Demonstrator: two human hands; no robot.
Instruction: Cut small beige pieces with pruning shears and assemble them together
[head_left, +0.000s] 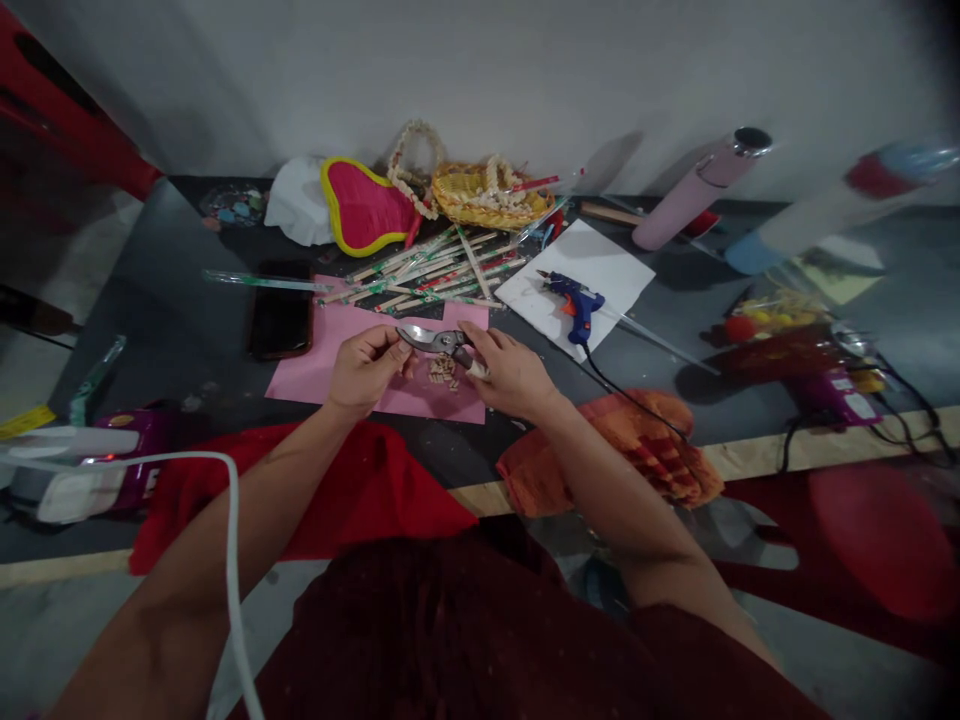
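My right hand [516, 374] is closed around the handles of a pair of pruning shears [429, 340], whose curved blades point left. My left hand [364, 370] is closed in a pinch at the blade tip; whatever lies between its fingers is too small to make out. Below the shears, a small pile of short pale cut pieces [444, 374] lies on a pink sheet of paper [330, 355]. Just beyond the hands, several wrapped wooden chopsticks [431, 270] are spread in a loose heap.
A blue glue gun [576, 303] rests on a white board [626, 268], its cord trailing right. A phone [280, 312] lies at left. Behind stand a yellow-rimmed pink piece [367, 208], a woven basket [457, 205] and a pink flask [694, 200]. An orange towel [637, 440] hangs over the front edge.
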